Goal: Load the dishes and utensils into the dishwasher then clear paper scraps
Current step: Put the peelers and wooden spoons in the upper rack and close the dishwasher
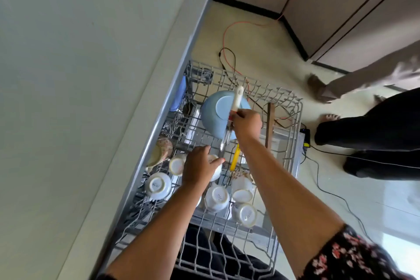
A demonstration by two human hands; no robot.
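Bowl (213, 118): plain pale blue.
Utensil (238, 98) in right grip (246, 124): white handle.
Cup (217, 170) under left grip (200, 165): white.
Mug (163, 146) beyond left grip: reddish floral print.
Rack (293, 120): grey wire.
Sleeve (354, 254): black, pink-and-white flowers.

In the pulled-out rack (295, 134), the upturned cups (217, 199) crowd the middle and the 8 o'clock side, and the upturned blue bowl (211, 125) closes the way toward 12 o'clock. A wooden board (270, 125) stands upright at 2 o'clock, with a bare strip of wire between it and the rack's rim. At 6 o'clock the tines (223, 250) stand with nothing between them, so there a hand can pass.
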